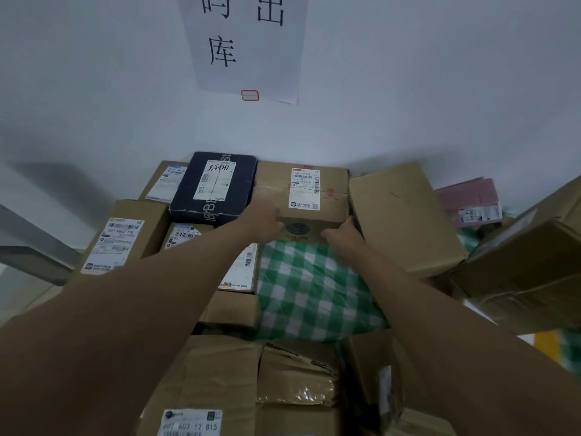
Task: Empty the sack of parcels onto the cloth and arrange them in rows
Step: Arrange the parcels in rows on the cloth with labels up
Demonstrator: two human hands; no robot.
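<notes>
A brown cardboard parcel with a white shipping label stands at the far edge of the green-and-white checked cloth, against the wall. My left hand grips its near left corner and my right hand grips its near right corner. A dark blue box lies just left of it, and a plain brown box leans tilted on its right. More labelled brown parcels sit in rows to the left. No sack is in view.
Further brown boxes lie close to me at the bottom. A large box stands at the right, with a pink parcel behind it. A paper sign hangs on the white wall. A grey ledge juts out at the left.
</notes>
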